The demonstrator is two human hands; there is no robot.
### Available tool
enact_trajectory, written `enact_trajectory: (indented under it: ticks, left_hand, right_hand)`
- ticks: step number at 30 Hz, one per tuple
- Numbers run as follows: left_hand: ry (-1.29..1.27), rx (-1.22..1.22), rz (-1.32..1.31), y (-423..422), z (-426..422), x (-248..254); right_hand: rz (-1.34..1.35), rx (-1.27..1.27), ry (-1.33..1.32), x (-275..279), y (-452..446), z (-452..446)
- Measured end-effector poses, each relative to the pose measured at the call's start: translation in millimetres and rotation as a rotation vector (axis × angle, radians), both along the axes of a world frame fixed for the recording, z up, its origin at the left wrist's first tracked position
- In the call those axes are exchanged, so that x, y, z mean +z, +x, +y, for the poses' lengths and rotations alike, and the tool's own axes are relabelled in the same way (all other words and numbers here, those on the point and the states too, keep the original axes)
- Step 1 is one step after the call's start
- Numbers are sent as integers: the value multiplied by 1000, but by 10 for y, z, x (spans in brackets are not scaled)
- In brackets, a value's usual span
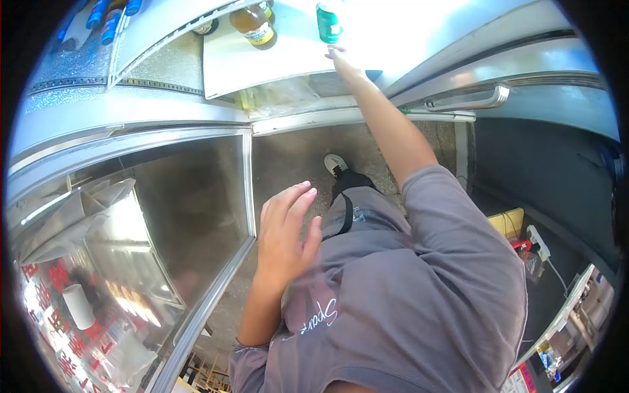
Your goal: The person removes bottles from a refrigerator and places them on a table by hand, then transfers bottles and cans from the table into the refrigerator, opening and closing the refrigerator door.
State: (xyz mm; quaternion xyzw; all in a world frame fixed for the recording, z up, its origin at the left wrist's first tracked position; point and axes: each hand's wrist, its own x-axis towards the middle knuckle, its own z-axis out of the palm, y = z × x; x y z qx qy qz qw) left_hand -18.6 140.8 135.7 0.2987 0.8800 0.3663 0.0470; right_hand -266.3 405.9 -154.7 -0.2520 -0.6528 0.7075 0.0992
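Note:
My right hand (344,61) reaches far into an open glass-door cooler, its fingers stretched out at the lower end of a green can (329,25). Whether the fingertips touch the can, I cannot tell. The can stands on a white shelf (226,70). To its left is an amber bottle (251,25) with a yellow and white label. In front of my body, near the edge of the open glass door (196,190), my left hand (285,229) is raised with nothing in it, fingers extended and the thumb apart.
Several blue bottles (110,25) show at the upper left, beyond a divider. A metal handle (481,100) sits on the right-hand frame. At the right are a white power strip (538,243) and a yellow box (506,223). The glass door carries red characters and reflections.

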Motion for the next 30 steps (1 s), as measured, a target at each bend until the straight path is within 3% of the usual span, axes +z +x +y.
enact_trajectory:
  ticks: [5,7,9,14,16,30]
  left_hand:
    - [-41,-14,-47,2,10,-39]
    - [-42,-12,-59,0,7,-60]
    - [-53,-14,-73,-10,-1,-67]
    - [-49,-21,-86,-38,8,-138]
    - [-53,-30,-109,-60,15,-141]
    - [-82,-29,-142,-160,67,-157]
  right_hand:
    - [80,-25,65,-382,-220,-7]
    - [-21,43,166,-371,-293,19]
    - [-34,-4,274,13,-217,-38]
    - [168,-126,80,-152,-457,-14]
    - [131,-119,-16,214,-422,-22]
    - [276,-252,-47,19,-884,80]
